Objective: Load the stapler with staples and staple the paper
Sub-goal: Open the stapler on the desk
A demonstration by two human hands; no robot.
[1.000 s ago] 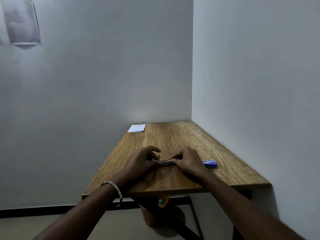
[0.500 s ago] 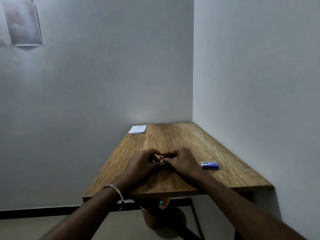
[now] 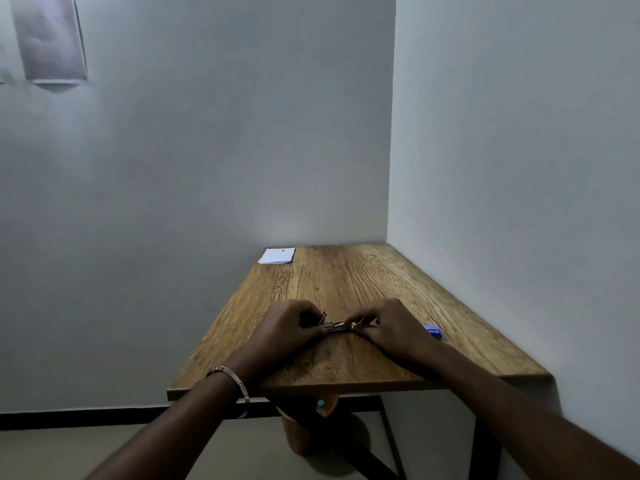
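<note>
- While we look down from the head camera, both of our hands sit together near the front of the wooden worktop (image 3: 346,278).
- Our left hand (image 3: 284,329) has its fingers curled round the left end of the stapler (image 3: 334,326), gripping it just above the wood.
- Our right hand (image 3: 391,327) pinches the other end of that small metal stapler, fingers bent in tight; a tiny yellow-green glint shows at its fingertips.
- We can't make out whether the stapler is opened up or whether any staples sit in it: too small and dark.
- A blue staple box (image 3: 433,330) lies on the worktop just beside our right hand, half hidden behind it.
- White paper (image 3: 277,256) lies at the far left corner of the worktop, well apart from our hands.
- A metal bangle (image 3: 230,377) circles our left wrist.
- Under the worktop, an orange-brown bin (image 3: 304,431) stands on the floor.
</note>
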